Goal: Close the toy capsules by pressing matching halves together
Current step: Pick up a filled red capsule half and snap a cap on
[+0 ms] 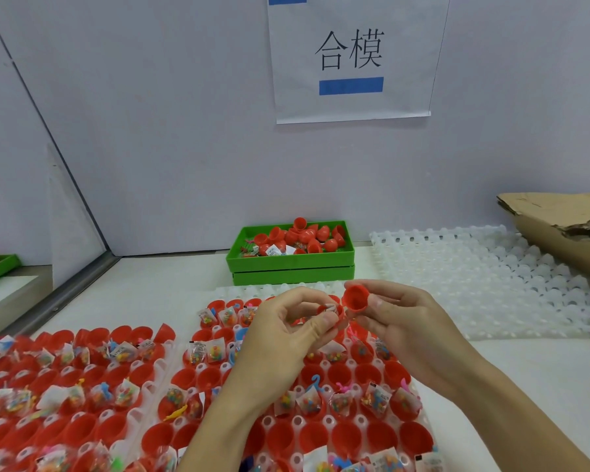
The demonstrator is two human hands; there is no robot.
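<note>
Head view: left hand [280, 330] pinches a filled red capsule half [331, 313], mostly hidden by fingers; right hand [399, 318] grips an empty red half [355, 299] just beside it, above trays [324, 420] cut off near.

Light: bright, even, diffuse; source out of view.
Shadows: soft, faint under green tray [292, 264] and cardboard [559, 229].
Glare: none harsh; mild sheen on white grid tray [491, 267].
Blur: lower-left red capsule halves [31, 386] smeared; centre sharper.
Distortion: wide-angle bowing; wall panel seam [48, 131] slants at left edge.
</note>
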